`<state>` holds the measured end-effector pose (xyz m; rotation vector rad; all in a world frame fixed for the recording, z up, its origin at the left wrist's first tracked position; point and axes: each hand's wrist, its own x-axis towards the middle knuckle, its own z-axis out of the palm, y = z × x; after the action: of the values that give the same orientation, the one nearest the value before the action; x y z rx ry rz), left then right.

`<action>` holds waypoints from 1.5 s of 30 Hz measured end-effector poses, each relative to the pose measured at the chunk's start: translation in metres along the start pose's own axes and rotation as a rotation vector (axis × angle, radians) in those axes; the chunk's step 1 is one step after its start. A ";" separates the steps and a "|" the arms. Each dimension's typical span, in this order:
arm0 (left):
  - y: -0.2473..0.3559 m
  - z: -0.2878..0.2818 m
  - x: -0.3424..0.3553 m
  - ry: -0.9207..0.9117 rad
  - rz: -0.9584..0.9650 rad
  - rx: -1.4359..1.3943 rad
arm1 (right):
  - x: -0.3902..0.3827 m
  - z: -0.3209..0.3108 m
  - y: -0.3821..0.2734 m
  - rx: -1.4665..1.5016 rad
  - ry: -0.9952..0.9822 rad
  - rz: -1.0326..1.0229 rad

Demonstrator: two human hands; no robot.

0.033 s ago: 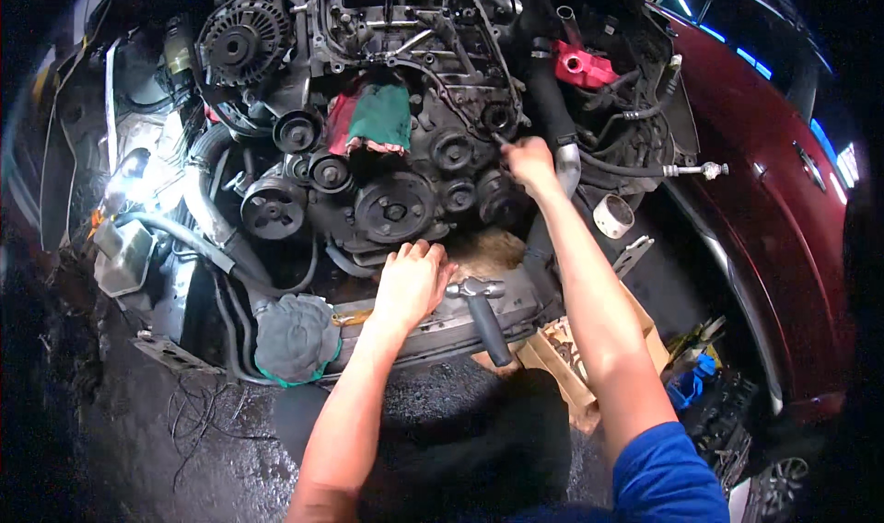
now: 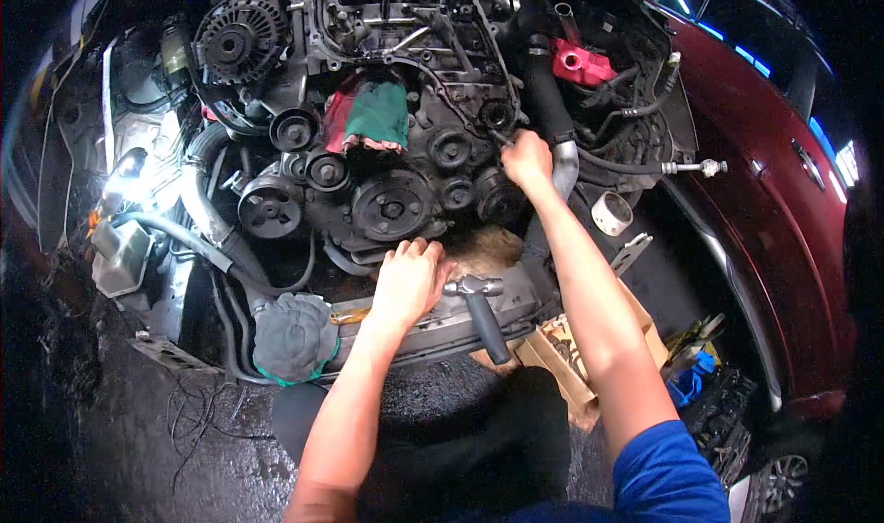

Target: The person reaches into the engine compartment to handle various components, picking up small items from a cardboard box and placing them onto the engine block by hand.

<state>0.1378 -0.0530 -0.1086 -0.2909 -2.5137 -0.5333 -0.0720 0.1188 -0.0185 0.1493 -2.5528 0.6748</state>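
While flanked on the right by a maroon car body [image 2: 755, 164], facing an exposed engine [image 2: 428, 109] from its pulley side, with a front crossmember [image 2: 451, 325] running across below. Low on the engine's front, can see a large crankshaft pulley [image 2: 393, 207]. On the crossmember, can also see a hammer [image 2: 484, 319], with head toward the engine and dark handle slanting down and slightly right.

Just left of the hammer head, have the left hand [image 2: 412, 284] placed below the pulley, with fingers bent and close together; cannot tell of anything gripped beneath them. Have the right hand [image 2: 528, 162] farther up and well to the right, curled tightly just below a round, toothed-looking sprocket [image 2: 495, 115]. In that grasp, holding a slim dark tool [image 2: 499, 138], with only a short length showing past the fingers. Along its long axis, pointing up and left from the grip, toward the sprocket's lower edge. Cannot make out the tip, or any contact there. Judging by the pose, alignment with the sprocket as the key relation, far nearer to the right hand than to the left.
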 end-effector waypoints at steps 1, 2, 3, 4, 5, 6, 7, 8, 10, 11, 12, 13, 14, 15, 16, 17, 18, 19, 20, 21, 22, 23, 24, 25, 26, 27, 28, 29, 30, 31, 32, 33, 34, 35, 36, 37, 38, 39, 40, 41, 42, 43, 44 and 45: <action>-0.001 0.000 0.000 0.005 0.003 -0.014 | -0.005 0.004 -0.003 -0.009 0.075 -0.041; -0.001 0.000 -0.001 -0.002 0.002 -0.016 | -0.009 0.006 -0.004 -0.016 0.147 -0.084; -0.001 -0.002 -0.001 -0.003 -0.002 -0.007 | -0.007 0.006 -0.004 0.248 -0.052 0.079; 0.004 0.000 0.003 0.002 0.008 -0.017 | 0.003 -0.001 0.007 0.494 -0.235 0.246; 0.010 0.002 0.007 -0.014 0.016 -0.035 | 0.019 0.005 0.035 1.150 -0.471 0.453; 0.009 0.003 0.007 -0.018 0.011 -0.039 | 0.026 0.003 0.037 1.357 -0.600 0.668; 0.009 0.005 0.007 -0.017 0.016 -0.031 | 0.032 0.001 0.040 1.461 -0.666 0.752; 0.010 0.007 0.007 -0.017 0.023 -0.025 | 0.035 -0.001 0.045 1.562 -0.728 0.836; 0.005 0.005 0.003 -0.024 0.015 -0.018 | 0.027 0.003 0.035 1.191 -0.596 0.563; 0.004 0.005 0.002 -0.031 0.015 -0.013 | 0.023 0.006 0.030 0.819 -0.448 0.293; 0.003 0.004 0.002 -0.032 0.009 -0.012 | 0.016 0.008 0.019 -0.019 -0.048 0.019; -0.006 -0.002 -0.006 -0.039 -0.026 0.005 | -0.002 0.006 -0.012 -0.066 -0.062 -0.032; -0.011 -0.006 -0.010 -0.044 -0.047 0.012 | -0.015 -0.003 -0.033 -0.123 -0.064 -0.075; -0.004 -0.005 -0.005 -0.047 -0.028 0.002 | -0.010 0.001 -0.014 -0.081 0.106 -0.155; 0.004 -0.001 0.001 -0.048 -0.004 -0.016 | 0.007 0.002 0.013 -0.100 0.121 -0.139; 0.011 0.004 0.007 -0.040 0.023 -0.038 | 0.029 -0.001 0.044 0.554 -0.173 0.167; 0.008 0.003 0.005 -0.033 0.018 -0.032 | 0.033 -0.001 0.041 1.228 -0.499 0.464; 0.006 0.003 0.004 -0.034 0.010 -0.030 | 0.032 0.002 0.039 1.393 -0.533 0.667; 0.005 0.003 0.004 -0.043 0.007 -0.031 | 0.029 0.004 0.038 1.391 -0.538 0.668; 0.006 0.003 0.004 -0.052 0.010 -0.036 | 0.028 0.001 0.042 1.204 -0.499 0.524; 0.008 0.004 0.005 -0.053 0.014 -0.042 | 0.028 -0.001 0.046 1.015 -0.455 0.384; 0.009 0.005 0.006 -0.063 0.015 -0.051 | 0.027 0.003 0.045 0.286 -0.089 0.097; -0.007 -0.002 -0.004 -0.078 -0.038 -0.013 | 0.003 0.002 -0.007 0.079 -0.067 0.089; -0.008 -0.004 -0.006 -0.080 -0.038 -0.009 | -0.005 0.000 -0.015 0.072 -0.025 0.027; -0.009 -0.004 -0.007 -0.081 -0.039 -0.009 | -0.008 0.000 -0.017 0.061 0.017 -0.033; -0.006 -0.002 -0.004 -0.079 -0.028 -0.020 | -0.006 0.004 -0.006 0.154 0.114 -0.151; 0.002 0.002 0.002 -0.077 -0.005 -0.039 | 0.009 0.004 0.021 0.133 0.132 -0.141; 0.012 0.006 0.008 -0.074 0.028 -0.070 | 0.030 -0.002 0.054 0.739 -0.224 0.201; 0.009 0.005 0.007 -0.076 0.023 -0.066 | 0.032 -0.001 0.048 1.362 -0.630 0.544; 0.007 0.005 0.005 -0.077 0.015 -0.062 | 0.031 0.001 0.041 1.355 -0.577 0.689; 0.005 0.005 0.004 -0.073 0.017 -0.050 | 0.028 0.002 0.036 1.354 -0.583 0.690; 0.006 0.005 0.004 -0.068 0.022 -0.038 | 0.026 0.001 0.033 1.081 -0.527 0.504; 0.006 0.005 0.004 -0.067 0.021 -0.038 | 0.024 -0.001 0.031 0.807 -0.462 0.321; 0.006 0.006 0.004 -0.068 0.028 -0.040 | 0.018 0.003 0.027 -0.001 -0.068 -0.022; -0.006 0.000 -0.005 -0.072 -0.005 -0.010 | -0.004 0.001 -0.017 -0.091 -0.080 0.012; -0.005 0.000 -0.004 -0.069 0.000 -0.011 | -0.008 -0.001 -0.014 -0.138 -0.016 -0.069; -0.004 -0.001 -0.004 -0.071 0.000 -0.019 | -0.010 -0.001 -0.015 -0.182 0.045 -0.152; -0.002 0.000 -0.002 -0.073 0.004 -0.029 | -0.007 -0.002 -0.012 -0.184 0.050 -0.152; 0.000 0.001 -0.001 -0.070 0.006 -0.033 | 0.000 -0.002 -0.004 0.211 -0.086 0.041; 0.001 0.001 0.000 -0.056 0.018 -0.034 | 0.007 -0.003 0.003 0.607 -0.224 0.235; 0.008 0.006 0.005 -0.040 0.050 -0.056 | 0.022 -0.006 0.034 1.256 -0.423 0.528; 0.007 0.005 0.004 -0.040 0.044 -0.052 | 0.026 -0.006 0.037 1.340 -0.540 0.635; 0.006 0.004 0.003 -0.049 0.040 -0.047 | 0.030 -0.004 0.039 1.419 -0.657 0.744; 0.006 0.002 0.003 -0.054 0.037 -0.041 | 0.031 -0.003 0.039 1.419 -0.664 0.739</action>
<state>0.1364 -0.0465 -0.1070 -0.3710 -2.5470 -0.5693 -0.1062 0.1543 -0.0184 -0.1587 -2.0037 2.9893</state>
